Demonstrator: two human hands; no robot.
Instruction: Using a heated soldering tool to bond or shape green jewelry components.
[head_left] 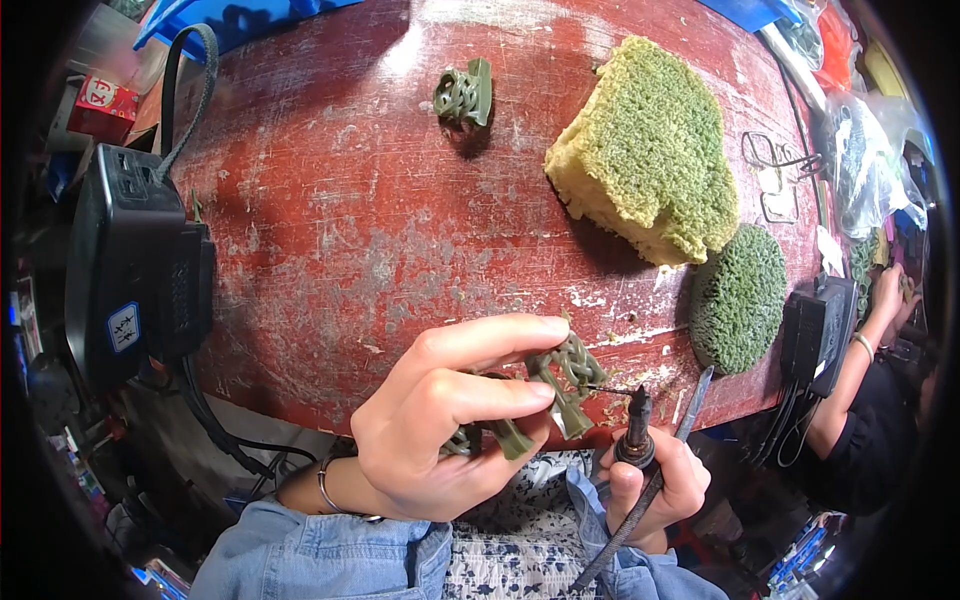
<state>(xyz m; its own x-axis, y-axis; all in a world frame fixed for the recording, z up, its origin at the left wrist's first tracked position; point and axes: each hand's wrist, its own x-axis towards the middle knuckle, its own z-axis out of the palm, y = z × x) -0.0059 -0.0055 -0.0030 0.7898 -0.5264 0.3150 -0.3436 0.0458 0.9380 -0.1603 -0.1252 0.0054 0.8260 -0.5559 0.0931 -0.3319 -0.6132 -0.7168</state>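
My left hand (pixel 440 410) is closed round dark green carved openwork pieces. One carved piece (pixel 572 370) is pinched at the fingertips, and more green carved work (pixel 510 437) shows below the fingers. My right hand (pixel 665 485) grips a black pen-like tool (pixel 636 440) with a thin needle tip, which reaches the side of the pinched piece. Along with it, the same hand holds a slim grey metal rod with a pointed blade-like end (pixel 692 405), slanting across the palm. Another green carved piece (pixel 465 95) rests on the far part of the red table (pixel 340 250).
A thick yellow-green sponge block (pixel 650 150) and a green oval sponge (pixel 742 300) lie to the right. Thin-framed glasses (pixel 775 175) are beyond them. Black boxes with cables stand at the left (pixel 135 260) and right (pixel 818 335). A co-worker's hand (pixel 887 293) appears far right.
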